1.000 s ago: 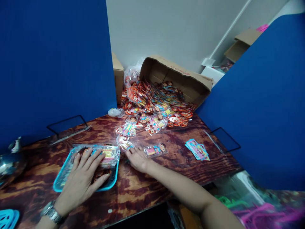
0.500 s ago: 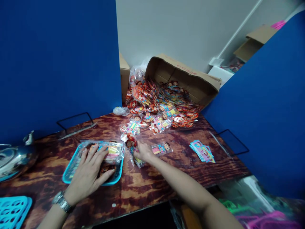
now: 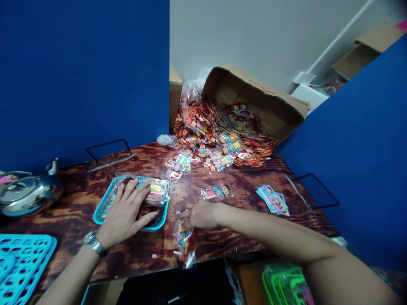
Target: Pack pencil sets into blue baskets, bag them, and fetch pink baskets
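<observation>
Head | right hand (image 3: 200, 215) grips packet (image 3: 183, 237) | carton (image 3: 270, 108) print illegible

- left hand (image 3: 127, 209) is flat, palm down, fingers spread and pointing away from the body, thumb sticking out to the right
- left forearm comes up from the bottom-left corner, bare, wrist pretty straight
- right hand (image 3: 202, 215) sits low, palm down, fingers curled in toward the left, kinda like a pinch
- right arm is bare too, reaching in from the lower right
</observation>
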`<state>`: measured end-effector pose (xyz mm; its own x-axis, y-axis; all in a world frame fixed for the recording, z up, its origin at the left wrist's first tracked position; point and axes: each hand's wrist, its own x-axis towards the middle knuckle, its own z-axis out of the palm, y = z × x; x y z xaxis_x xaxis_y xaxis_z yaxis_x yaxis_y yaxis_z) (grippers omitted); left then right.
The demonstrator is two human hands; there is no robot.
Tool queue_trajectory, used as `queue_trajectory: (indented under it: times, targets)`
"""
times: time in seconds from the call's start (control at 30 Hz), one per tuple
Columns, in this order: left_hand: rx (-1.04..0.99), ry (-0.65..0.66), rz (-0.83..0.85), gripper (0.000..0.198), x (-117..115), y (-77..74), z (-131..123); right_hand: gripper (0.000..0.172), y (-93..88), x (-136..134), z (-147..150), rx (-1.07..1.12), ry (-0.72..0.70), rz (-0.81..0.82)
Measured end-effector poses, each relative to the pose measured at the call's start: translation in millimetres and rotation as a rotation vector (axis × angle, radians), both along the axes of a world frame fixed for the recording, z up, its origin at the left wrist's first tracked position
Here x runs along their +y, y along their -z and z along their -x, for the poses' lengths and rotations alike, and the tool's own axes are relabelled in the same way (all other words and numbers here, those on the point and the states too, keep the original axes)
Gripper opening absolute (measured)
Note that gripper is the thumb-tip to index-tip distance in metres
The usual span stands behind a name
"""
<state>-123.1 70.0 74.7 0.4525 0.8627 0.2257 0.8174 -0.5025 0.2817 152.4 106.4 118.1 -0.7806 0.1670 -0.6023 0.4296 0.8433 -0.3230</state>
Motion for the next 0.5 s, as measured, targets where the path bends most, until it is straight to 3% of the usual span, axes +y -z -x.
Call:
queue_trajectory:
  times: [0.17,0.3,0.37,0.47,0.5]
  targets:
    - [-0.041,-0.017,-0.059,0.058,-1.9,-0.2,0.2,0.016,21.0,-24.9,11.2,0.216,-0.204,-0.123]
    - [-0.072,-0.015,-0.041,0.056,-2.5,-4.7,1.3,0.015,21.7,-23.9,1.0,0.286,-0.266,-0.249]
    - [-0.05,-0.011,-0.025,0.057,-2.1,-7.0,2.0,0.024,15.2,-20.8,-4.8,0.21,-0.183,-0.239]
    - [0.014,0.0,-0.036,0.059,-1.7,-8.9,4.1,0.066,1.3,-14.4,-16.0,0.102,0.115,-0.134]
    - [0.035,0.003,-0.048,0.059,-1.7,-9.0,5.0,0.072,-3.1,-11.8,-20.3,0.103,0.235,-0.091]
